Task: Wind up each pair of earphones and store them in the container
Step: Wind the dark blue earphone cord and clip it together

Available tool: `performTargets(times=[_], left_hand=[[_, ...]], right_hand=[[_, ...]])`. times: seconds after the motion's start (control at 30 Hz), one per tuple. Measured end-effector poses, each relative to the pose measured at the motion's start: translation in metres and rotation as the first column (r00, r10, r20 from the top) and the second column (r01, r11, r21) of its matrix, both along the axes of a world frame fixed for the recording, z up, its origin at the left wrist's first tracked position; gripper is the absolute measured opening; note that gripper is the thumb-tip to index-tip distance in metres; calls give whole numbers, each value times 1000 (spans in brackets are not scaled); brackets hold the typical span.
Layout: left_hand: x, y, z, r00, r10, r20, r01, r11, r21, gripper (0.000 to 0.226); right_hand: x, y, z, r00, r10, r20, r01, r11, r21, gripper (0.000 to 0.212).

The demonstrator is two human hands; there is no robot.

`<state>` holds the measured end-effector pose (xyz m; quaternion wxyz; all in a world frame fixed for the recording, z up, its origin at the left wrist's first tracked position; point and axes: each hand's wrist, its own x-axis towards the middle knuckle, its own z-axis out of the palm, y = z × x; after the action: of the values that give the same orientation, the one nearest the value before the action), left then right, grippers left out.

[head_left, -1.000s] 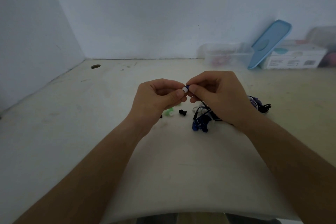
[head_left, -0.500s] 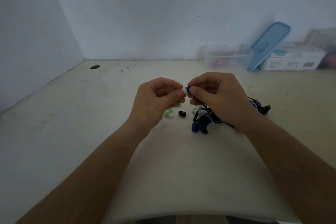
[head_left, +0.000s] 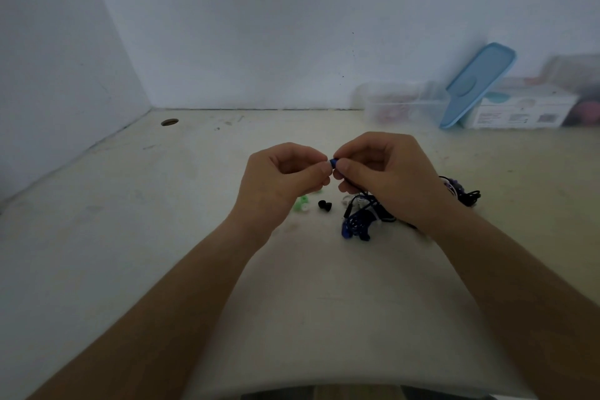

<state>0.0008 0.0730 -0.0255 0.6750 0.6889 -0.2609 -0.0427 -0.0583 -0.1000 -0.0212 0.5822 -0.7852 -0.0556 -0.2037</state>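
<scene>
Both hands meet above the table's middle. My right hand (head_left: 383,172) pinches a small blue earbud (head_left: 333,162) between thumb and forefinger. My left hand (head_left: 282,175) pinches its tip from the other side; the white tip is hidden by my fingers. The blue earphone cable (head_left: 354,225) hangs from my right hand into a tangle on the table. A purple and black pair of earphones (head_left: 461,191) lies behind my right wrist. The clear container (head_left: 402,104) stands by the back wall, with something pink inside.
A loose black ear tip (head_left: 323,205) and green ear tips (head_left: 301,204) lie on the table under my hands. A blue lid (head_left: 477,84) leans against a white box (head_left: 519,110) at the back right. A round hole (head_left: 169,122) sits at the table's back left.
The white ear tip, visible between my fingertips before, is now covered by my left fingers. Both hands have stayed in almost the same place.
</scene>
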Motion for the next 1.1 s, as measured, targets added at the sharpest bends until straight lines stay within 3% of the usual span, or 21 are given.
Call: performTargets(times=[0.17,0.3,0.43,0.5,0.6,0.73,0.9,0.97,1.1], left_hand=[[1,1,0,991,-115,-67,116,993,18,23],[2,2,-1,988,-143,-55,147,987,71,19],[1,2,0,992,-108,-63,113,990,81,13],[1,1,0,993,-92,-80,97,993,69,13],[1,1,1,993,-66,-95,72,995,65,16],[0,1,1,994,-96,-60,101,990,102,25],[-1,-1,-1,995,-92,26,85,974,212,16],[1,-1,-3,994,-64,83,40,962,270,13],[4,1,-1,989,-35,144,-9,956,295,9]], right_hand=[[-3,-4,3,1000,-16,16,17,998,-66,1],[-3,-8,5,999,-32,15,34,991,-128,2],[-2,-10,6,993,-116,15,116,953,-279,5],[-6,-18,16,994,-101,-32,81,916,-394,10],[-17,-30,37,983,-41,-182,-80,789,-609,21],[-26,-26,40,940,-75,-333,-225,596,-771,36],[-21,-12,23,971,-156,-182,-120,338,-934,25],[-22,-14,21,978,-142,-151,-87,378,-922,21],[-27,-25,25,983,-105,-148,-39,674,-738,23]])
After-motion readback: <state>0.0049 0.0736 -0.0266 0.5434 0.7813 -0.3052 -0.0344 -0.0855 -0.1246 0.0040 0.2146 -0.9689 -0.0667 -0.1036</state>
